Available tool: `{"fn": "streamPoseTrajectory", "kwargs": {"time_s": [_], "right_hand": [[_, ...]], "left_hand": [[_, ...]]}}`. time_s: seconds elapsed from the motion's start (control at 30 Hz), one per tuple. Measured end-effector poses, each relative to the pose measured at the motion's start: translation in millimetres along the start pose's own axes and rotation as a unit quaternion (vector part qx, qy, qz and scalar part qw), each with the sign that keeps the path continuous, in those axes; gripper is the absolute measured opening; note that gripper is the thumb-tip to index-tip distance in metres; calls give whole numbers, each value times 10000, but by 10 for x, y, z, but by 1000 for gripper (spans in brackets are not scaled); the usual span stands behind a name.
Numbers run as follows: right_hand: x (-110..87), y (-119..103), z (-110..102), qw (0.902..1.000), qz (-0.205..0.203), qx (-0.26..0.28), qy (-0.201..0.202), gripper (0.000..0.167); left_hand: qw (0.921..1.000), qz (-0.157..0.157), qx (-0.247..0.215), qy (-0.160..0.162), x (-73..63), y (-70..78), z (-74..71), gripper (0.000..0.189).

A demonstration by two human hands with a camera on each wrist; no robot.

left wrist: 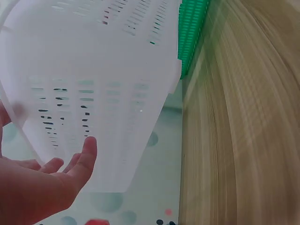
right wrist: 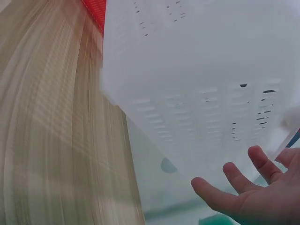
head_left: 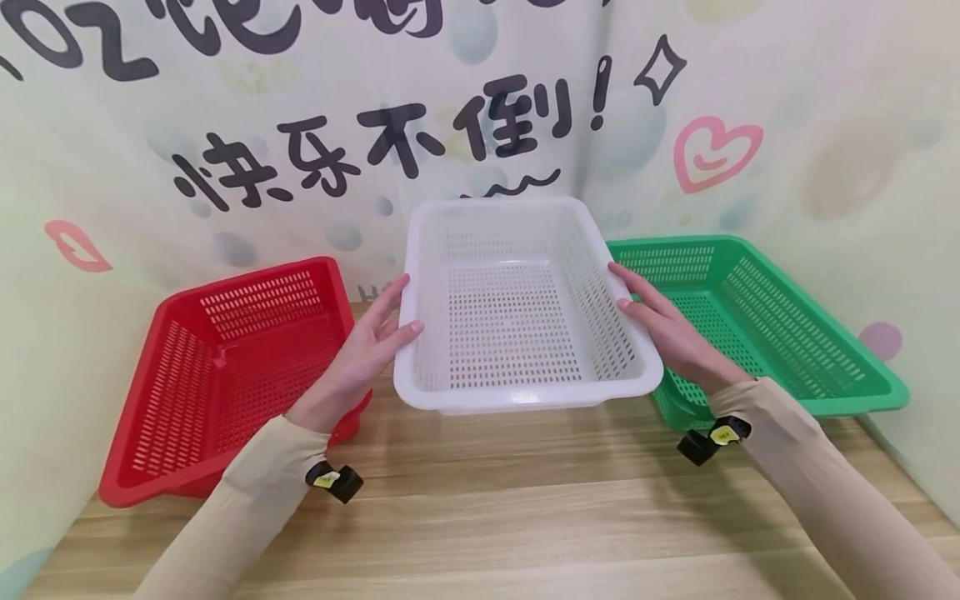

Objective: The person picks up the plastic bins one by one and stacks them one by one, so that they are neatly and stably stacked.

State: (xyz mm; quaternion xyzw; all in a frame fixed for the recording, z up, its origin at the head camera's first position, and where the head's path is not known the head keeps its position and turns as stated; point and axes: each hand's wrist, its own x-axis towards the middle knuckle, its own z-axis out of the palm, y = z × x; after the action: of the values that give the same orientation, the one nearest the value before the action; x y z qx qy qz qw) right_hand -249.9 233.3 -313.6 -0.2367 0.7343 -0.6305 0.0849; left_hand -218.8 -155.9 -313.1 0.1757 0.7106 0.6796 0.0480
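Observation:
A white plastic basket (head_left: 525, 395) with slotted walls and floor is held up over the table, its inside facing me in the head view. My left hand (head_left: 356, 354) grips its left rim, thumb on the rim. On the opposite side, my right hand (head_left: 675, 337) holds the right rim the same way. From the left wrist, fingers (left wrist: 86, 159) show spread under the basket's outer wall (left wrist: 93, 61). The right wrist view likewise has fingers (right wrist: 215, 194) beneath the slotted wall (right wrist: 187, 61). Nothing lies inside the white basket.
A red basket (head_left: 176, 396) stands on the left of the wooden table (head_left: 487, 517), partly behind my left hand. At the right is a green basket (head_left: 817, 325), overlapped by my right hand and forearm. Behind them hangs a printed curtain (head_left: 345, 75) with large dark writing.

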Motion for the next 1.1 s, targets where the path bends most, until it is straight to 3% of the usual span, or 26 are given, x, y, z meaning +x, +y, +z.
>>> {"fn": "streamPoseTrajectory", "kwargs": {"time_s": [0.3, 0.5, 0.73, 1.1], "right_hand": [[-73, -95, -83, 9966, -274, 711, 325, 55], [-124, -153, -154, 9899, -561, 1251, 374, 50], [-205, -206, -212, 9777, -781, 1915, 355, 46], [-373, -257, -421, 9553, -984, 2776, 255, 47]], "left_hand": [[9995, 291, -34, -65, 74, 36, 87, 71], [9969, 655, -410, -111, 148, 64, 157, 67], [9917, 881, -925, -123, 213, 99, 305, 66], [9866, 1034, -1245, -228, 350, 116, 598, 67]]}}
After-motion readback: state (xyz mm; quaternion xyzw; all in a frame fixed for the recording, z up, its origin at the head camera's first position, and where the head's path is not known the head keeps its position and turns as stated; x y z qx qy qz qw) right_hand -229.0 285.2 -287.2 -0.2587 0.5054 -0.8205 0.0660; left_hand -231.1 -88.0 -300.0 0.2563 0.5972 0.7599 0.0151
